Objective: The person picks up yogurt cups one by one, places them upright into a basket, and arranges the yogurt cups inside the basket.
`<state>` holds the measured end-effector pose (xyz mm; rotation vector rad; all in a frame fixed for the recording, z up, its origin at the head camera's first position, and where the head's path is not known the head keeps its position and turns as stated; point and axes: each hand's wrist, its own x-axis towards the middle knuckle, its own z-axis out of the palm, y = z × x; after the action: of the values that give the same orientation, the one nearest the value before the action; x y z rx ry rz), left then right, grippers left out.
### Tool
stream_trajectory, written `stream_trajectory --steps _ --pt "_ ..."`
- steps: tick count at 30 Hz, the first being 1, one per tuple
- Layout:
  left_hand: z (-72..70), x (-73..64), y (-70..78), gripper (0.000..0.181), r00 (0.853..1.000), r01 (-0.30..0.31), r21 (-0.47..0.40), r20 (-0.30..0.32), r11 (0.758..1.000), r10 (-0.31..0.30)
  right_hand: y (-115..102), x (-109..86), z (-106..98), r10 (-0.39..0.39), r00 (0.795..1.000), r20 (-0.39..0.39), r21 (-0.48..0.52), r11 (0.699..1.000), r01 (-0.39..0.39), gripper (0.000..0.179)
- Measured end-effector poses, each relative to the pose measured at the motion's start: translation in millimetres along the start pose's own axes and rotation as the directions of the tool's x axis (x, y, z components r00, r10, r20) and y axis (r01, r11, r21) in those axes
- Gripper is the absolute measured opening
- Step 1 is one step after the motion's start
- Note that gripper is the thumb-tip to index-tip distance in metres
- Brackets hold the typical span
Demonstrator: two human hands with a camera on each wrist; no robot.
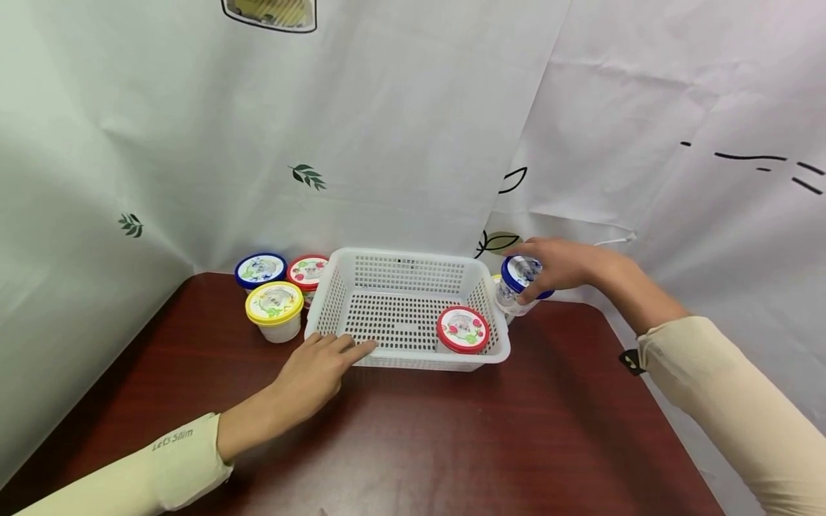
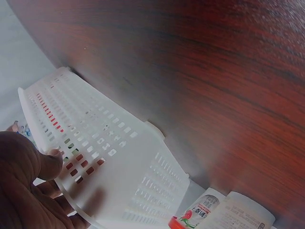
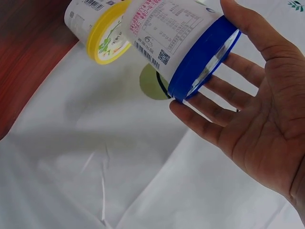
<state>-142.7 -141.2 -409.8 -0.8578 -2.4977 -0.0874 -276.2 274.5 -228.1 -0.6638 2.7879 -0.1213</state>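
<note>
My right hand point(image 1: 564, 266) grips a blue-lidded tub point(image 1: 520, 275) beside the basket's right end. In the right wrist view its thumb and fingers span the blue lid, and the tub point(image 3: 178, 40) is tilted. A yellow-lidded tub point(image 3: 108, 34) stands close behind it on the table. My left hand point(image 1: 311, 378) holds the near left rim of a white slotted basket point(image 1: 413, 356). Seen from the left wrist, the thumb lies against the basket's outer wall point(image 2: 126, 167) and the fingers are partly behind the rim. A red-lidded tub point(image 1: 462, 330) sits in the basket's near right corner.
Left of the basket stand a blue-lidded tub point(image 1: 261, 270), a yellow-lidded tub point(image 1: 274, 308) and a red-lidded tub point(image 1: 307, 271). The dark red wooden table point(image 1: 439, 444) ends at a white printed curtain point(image 1: 400, 143) behind and at the sides.
</note>
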Motion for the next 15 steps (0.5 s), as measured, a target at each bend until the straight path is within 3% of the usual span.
stream_trajectory --steps 15 --pt "-0.3 0.2 -0.2 0.061 1.0 -0.012 0.0 -0.026 1.0 0.012 -8.5 8.3 1.0 -0.059 0.997 -0.039 -0.026 0.998 0.058 0.096"
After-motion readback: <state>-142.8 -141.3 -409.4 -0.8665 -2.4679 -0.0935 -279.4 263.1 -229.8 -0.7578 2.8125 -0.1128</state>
